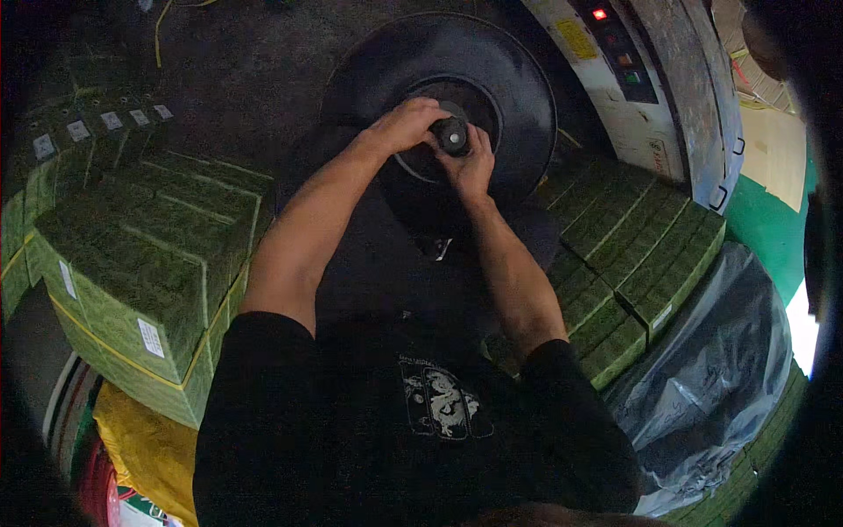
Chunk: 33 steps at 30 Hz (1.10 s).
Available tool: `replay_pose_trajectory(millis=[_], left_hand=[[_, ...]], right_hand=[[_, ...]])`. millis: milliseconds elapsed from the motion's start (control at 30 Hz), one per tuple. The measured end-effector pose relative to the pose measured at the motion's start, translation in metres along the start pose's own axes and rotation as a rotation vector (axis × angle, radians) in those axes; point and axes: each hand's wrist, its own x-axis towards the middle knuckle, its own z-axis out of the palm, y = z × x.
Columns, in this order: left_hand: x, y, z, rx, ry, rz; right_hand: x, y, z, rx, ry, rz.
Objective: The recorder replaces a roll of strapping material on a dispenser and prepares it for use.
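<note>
A large black disc (522, 97), like a reel flange, lies ahead of me with a raised ring around its middle. From its centre stands a short dark cylindrical knob (451, 138) with a small pale spot on top. My left hand (409, 126) is closed around the far left side of the knob. My right hand (471, 165) grips it from the near right, with fingers curled against its side. Both forearms reach forward from black sleeves. The fingers partly hide the knob's lower part and the disc's centre.
Strapped stacks of green patterned boxes (132, 263) stand on the left, and more green boxes (628, 237) on the right. A pale machine cabinet (606, 97) with a lit red lamp rises at the far right. Dark plastic sheeting (711, 369) and yellow cloth (149, 443) lie nearer me.
</note>
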Motion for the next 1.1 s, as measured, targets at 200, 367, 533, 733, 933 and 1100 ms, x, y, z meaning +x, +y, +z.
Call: replay_pose_trajectory(millis=[200,367,533,733,933,1100], left_hand=[[0.012,-0.009,0.008,-0.034,-0.01,0.035],[0.006,-0.003,0.002,-0.049,0.011,-0.003],[0.003,-0.005,0.003,-0.011,0.076,-0.019],[0.001,-0.009,0.003,-0.042,0.124,-0.016],[-0.017,0.018,0.002,-0.133,0.116,-0.133],[-0.02,0.024,0.006,-0.136,0.201,-0.185]], right_hand=[[-0.004,0.001,0.008,0.002,0.051,-0.118],[0.009,-0.011,-0.009,-0.008,-0.151,0.059],[0.019,0.001,-0.016,-0.09,-0.192,-0.082],[0.024,-0.002,-0.001,0.034,-0.121,0.012],[0.03,-0.011,-0.026,-0.084,-0.294,-0.037],[0.021,-0.022,-0.027,-0.266,-0.371,0.059]])
